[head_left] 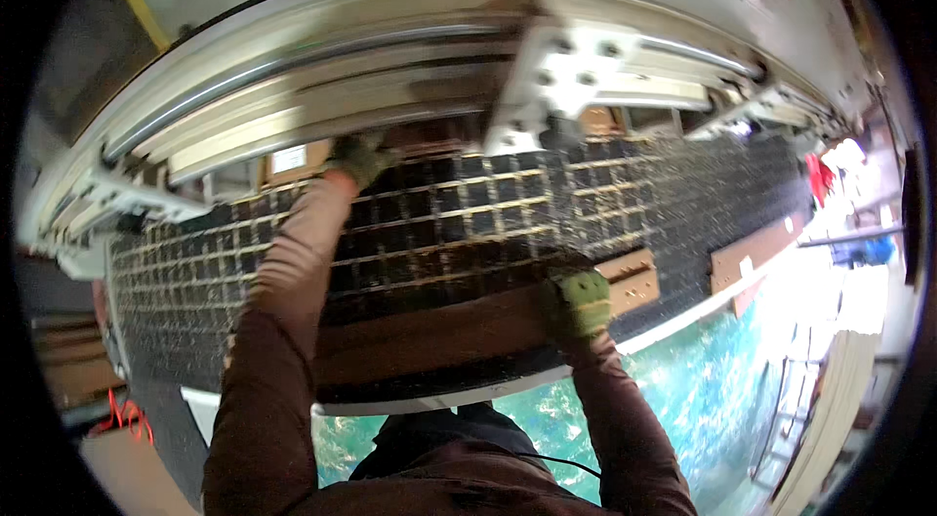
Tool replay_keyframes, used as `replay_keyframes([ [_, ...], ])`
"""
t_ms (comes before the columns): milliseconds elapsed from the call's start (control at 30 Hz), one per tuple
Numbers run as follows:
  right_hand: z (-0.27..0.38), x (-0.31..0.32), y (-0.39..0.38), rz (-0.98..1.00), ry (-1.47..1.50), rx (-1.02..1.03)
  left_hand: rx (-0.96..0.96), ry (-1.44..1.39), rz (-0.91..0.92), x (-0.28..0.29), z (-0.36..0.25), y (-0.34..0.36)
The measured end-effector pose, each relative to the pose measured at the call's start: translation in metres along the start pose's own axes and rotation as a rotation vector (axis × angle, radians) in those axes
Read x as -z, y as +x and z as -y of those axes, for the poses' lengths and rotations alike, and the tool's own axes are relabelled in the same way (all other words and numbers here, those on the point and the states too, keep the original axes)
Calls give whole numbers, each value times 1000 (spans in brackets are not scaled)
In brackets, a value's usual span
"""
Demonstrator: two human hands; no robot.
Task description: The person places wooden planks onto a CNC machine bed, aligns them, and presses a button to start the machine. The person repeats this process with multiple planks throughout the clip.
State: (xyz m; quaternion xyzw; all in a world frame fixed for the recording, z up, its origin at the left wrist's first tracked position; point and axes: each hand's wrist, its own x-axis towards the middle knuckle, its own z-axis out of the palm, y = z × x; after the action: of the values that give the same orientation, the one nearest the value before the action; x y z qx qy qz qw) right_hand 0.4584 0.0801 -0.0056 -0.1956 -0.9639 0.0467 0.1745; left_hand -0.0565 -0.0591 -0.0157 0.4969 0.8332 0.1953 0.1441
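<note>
A long brown board lies across the near side of a black machine bed scored with a pale grid. At its right end, my right hand, in a green work glove, is closed on the board; its fingertips are dark and partly hidden. My left hand, gloved too, reaches to the bed's far edge beneath the metal gantry. Beside it sits a brown piece with a white label. Blur hides the left fingers. Two short brown strips with small holes lie just right of my right hand.
A gantry with steel rods and a white carriage plate spans the far side. More brown panels rest at the bed's right edge. Behind the near white rim is a green, shiny floor. An orange cord hangs at left.
</note>
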Motion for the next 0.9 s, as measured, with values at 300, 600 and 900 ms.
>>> replay_keyframes([
  [300, 7, 10, -3, -102, 17, -30, -63, 278, -363, -18, -54, -24],
  [600, 34, 33, 27, -39, 128, -72, -2, 267, -274, -5, -54, -22],
  [900, 19, 21, 11, -71, 75, 17, 77, 97, -52, 12, -52, -12],
])
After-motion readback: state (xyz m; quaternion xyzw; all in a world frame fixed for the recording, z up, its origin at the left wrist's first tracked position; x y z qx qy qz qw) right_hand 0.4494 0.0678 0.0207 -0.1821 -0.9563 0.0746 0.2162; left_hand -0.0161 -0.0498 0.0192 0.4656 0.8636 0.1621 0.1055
